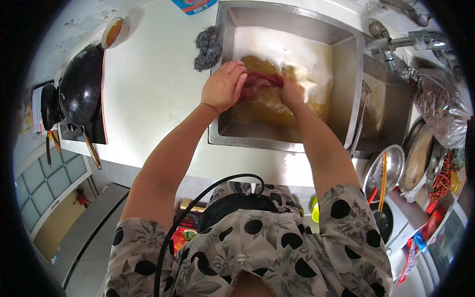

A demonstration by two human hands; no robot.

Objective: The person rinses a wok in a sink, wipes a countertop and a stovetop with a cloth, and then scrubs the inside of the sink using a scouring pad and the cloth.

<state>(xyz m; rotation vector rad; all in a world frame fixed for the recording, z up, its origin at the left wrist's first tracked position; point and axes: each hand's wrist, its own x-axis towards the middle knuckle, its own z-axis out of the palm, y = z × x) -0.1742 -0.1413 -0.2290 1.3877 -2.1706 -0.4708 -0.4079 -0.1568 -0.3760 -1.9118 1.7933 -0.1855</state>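
Note:
A stainless steel sink basin (347,85) in the white counter holds brownish water with pale foam (274,41). Wet dark-red cloth (259,80) stretches between my two hands at the water's surface. My left hand (224,83) is over the basin's left side, back of the hand up, with its fingers bent at the cloth's left end; its grip on the cloth cannot be made out. My right hand (291,91) is closed on the cloth's right end, its fingers partly hidden by water and foam. Steel wool scourers (207,48) lie against the sink's left rim.
Right of the basin are a faucet (387,48), a second basin (386,100), a plastic bag (439,105) and a metal colander with chopsticks (395,167). At the left, a black wok (81,85) sits on a cooktop near a bowl of orange liquid (124,33). A black cable (200,196) crosses my front.

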